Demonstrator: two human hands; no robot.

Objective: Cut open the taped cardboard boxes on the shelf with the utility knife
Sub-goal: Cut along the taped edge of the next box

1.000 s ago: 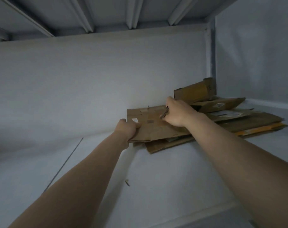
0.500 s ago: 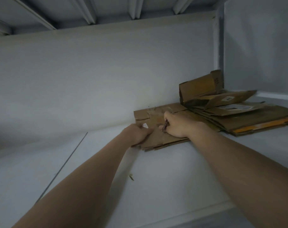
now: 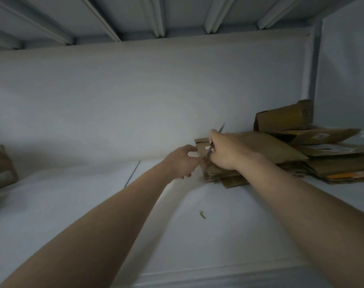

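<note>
Flattened brown cardboard boxes (image 3: 266, 146) stacked on the white shelf (image 3: 197, 242), thin utility knife (image 3: 210, 149) tilted over their left end.

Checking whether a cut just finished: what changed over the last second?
The top cardboard sheet, lifted at its near-left corner by the left hand a second ago, now lies flat on the pile. The left hand has left that corner and sits at the sheet's left edge; any grip is unclear. The right hand still holds the utility knife over the sheet. The pile beneath stayed put.
</note>
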